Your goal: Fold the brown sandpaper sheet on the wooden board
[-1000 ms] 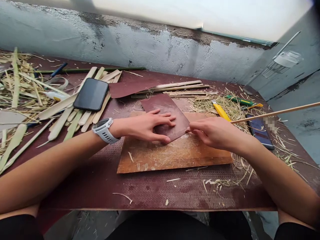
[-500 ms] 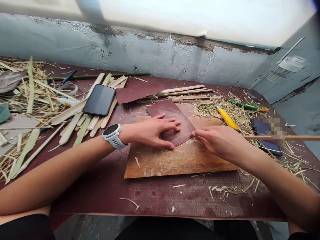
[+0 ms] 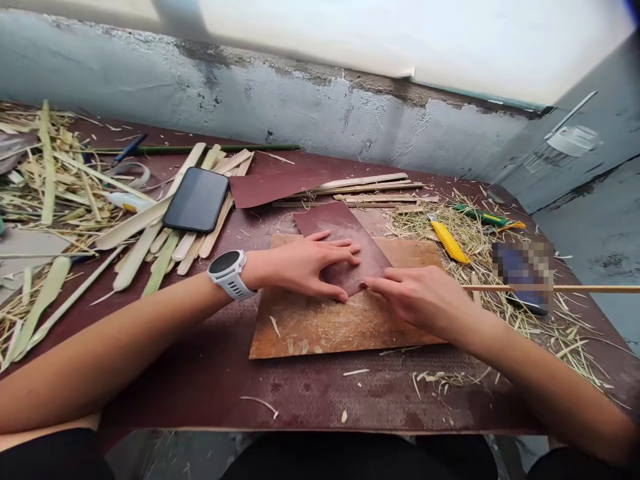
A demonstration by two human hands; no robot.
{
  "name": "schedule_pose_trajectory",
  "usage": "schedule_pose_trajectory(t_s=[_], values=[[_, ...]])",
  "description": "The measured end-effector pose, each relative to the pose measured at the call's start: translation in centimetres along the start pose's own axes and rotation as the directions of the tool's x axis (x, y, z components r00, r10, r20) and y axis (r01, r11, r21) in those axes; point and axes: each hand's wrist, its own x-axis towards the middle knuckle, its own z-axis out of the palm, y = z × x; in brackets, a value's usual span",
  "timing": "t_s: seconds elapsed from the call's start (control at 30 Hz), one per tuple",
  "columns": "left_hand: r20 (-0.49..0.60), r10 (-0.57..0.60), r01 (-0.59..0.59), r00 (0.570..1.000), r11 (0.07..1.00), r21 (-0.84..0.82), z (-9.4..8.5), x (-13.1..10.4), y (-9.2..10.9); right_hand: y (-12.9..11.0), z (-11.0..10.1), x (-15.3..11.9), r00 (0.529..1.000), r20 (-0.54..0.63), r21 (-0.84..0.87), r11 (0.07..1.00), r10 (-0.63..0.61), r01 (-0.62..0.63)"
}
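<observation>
Head camera view, looking down at a cluttered dark red counter (image 3: 210,380) set against a rough grey wall. The left hand (image 3: 305,267), a white watch on its wrist, lies flat with fingers spread, pressing a sheet of reddish-brown sandpaper (image 3: 345,230) onto a wooden board (image 3: 320,327) at the middle of the counter. The right hand (image 3: 420,297) is closed around a thin bamboo stick (image 3: 550,289), whose near end lies at the sandpaper's right edge while the rest runs off to the right. Fine pale dust and fibres on the board suggest sanding is under way, not finished. Far left lie flat bamboo strips (image 3: 150,240) under a black phone (image 3: 196,199); a yellow utility knife (image 3: 449,240) rests in shavings at right. No containers are visible.
</observation>
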Motion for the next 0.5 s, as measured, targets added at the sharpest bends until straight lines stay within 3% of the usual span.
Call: schedule_pose_trajectory(t_s=[0.1,0.23,0.37,0.5], values=[[-0.007,0.014,-0.014,1.0,1.0,0.003,0.2,-0.1,-0.2,0.2,-0.8,-0.5,1.0,0.021,-0.017,1.0,-0.002,0.003],[-0.004,0.016,-0.016,1.0,1.0,0.009,0.2,-0.2,-0.4,-0.2,-0.2,0.5,0.998,-0.005,0.024,0.998,-0.06,0.06],[0.002,0.006,-0.006,1.0,1.0,0.013,0.2,0.0,-0.4,-0.6,0.1,1.0,0.999,-0.028,0.016,1.0,-0.016,0.016],[-0.009,0.031,-0.031,0.999,1.0,-0.006,0.3,0.1,-0.5,-0.8,-0.8,0.8,1.0,0.023,-0.007,1.0,-0.01,0.01]])
